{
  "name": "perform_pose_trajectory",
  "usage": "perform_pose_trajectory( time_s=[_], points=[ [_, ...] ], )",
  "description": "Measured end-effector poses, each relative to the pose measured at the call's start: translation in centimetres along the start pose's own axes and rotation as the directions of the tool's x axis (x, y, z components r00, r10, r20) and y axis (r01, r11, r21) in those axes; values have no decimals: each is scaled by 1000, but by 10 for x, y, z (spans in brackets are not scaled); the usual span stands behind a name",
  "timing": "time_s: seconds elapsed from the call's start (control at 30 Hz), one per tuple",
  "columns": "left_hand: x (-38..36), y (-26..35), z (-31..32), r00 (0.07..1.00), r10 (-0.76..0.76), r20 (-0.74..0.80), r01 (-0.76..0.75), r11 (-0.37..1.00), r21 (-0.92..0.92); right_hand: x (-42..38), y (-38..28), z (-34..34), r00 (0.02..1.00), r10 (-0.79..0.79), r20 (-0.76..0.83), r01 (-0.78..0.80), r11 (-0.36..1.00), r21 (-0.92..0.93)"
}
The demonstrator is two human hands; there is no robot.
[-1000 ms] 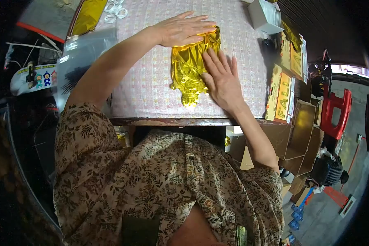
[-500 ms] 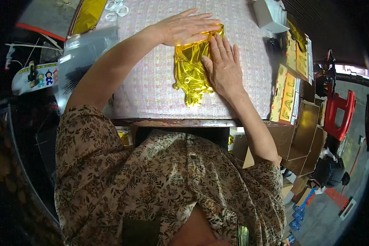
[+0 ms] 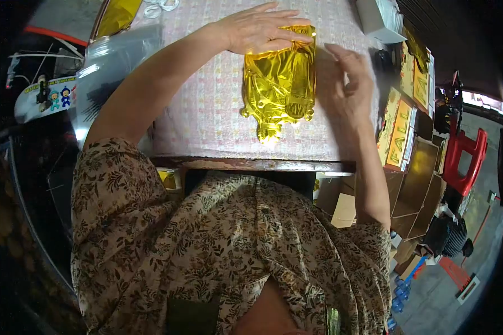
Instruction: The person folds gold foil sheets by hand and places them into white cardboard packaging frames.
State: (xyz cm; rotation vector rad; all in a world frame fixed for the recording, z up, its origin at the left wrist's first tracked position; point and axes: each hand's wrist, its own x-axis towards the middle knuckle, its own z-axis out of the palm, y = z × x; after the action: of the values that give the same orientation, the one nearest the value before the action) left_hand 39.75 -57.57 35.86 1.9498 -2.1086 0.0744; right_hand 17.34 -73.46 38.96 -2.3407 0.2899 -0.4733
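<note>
A shiny gold foil piece (image 3: 276,84) lies folded on the pink-and-white checked cloth (image 3: 201,111) in front of me. My left hand (image 3: 262,30) rests flat over its far edge, with the fingers spread. To the right of the foil, my right hand (image 3: 352,84) is raised off the cloth, apart from the foil. Its fingers are loosely bent and apart, with nothing between them.
Clear plastic bags (image 3: 123,53) lie at the table's left side, near white rings (image 3: 161,6) and more gold foil (image 3: 117,17). A white box (image 3: 379,21) stands back right. Printed boxes (image 3: 397,134) line the right edge, with a red stool (image 3: 465,159) beyond.
My right hand has lifted off the foil and moved right. The foil's right side, formerly under that hand, now shows fully. My left hand stays on the far edge, shifted slightly.
</note>
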Motion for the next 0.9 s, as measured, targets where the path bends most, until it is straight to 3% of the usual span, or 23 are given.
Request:
perform_pose_trajectory(
  time_s=[0.03,0.07,0.13,0.17,0.27,0.57,0.63,0.77,0.83,0.9],
  points=[
    [1,0,-5,998,41,-47,-47,991,-122,10,3,-4,967,-256,-21,250,957,-146],
    [1,0,-5,998,48,-46,-53,991,-126,16,11,-4,968,-249,-23,243,959,-148],
    [3,-4,-4,986,9,168,0,999,-54,29,25,-3,903,-411,125,427,888,-172],
    [3,-4,-7,986,7,168,2,999,-53,28,31,3,892,-438,117,453,856,-249],
    [2,-1,-11,990,12,142,4,994,-111,24,40,9,875,-434,215,483,810,-333],
    [2,5,-11,984,-14,178,26,998,-65,19,44,3,843,-476,250,537,739,-407],
    [-1,9,-11,989,67,-134,-50,990,129,19,42,2,841,-478,255,542,730,-417],
    [-17,16,-10,976,5,-219,11,998,70,20,42,2,834,-489,255,551,715,-430],
    [-53,13,-17,963,-107,-246,72,987,-147,18,43,3,836,-495,236,548,734,-401],
    [-95,23,-27,989,32,-142,-41,997,-64,15,43,2,847,-485,219,530,739,-416]
  ],
)
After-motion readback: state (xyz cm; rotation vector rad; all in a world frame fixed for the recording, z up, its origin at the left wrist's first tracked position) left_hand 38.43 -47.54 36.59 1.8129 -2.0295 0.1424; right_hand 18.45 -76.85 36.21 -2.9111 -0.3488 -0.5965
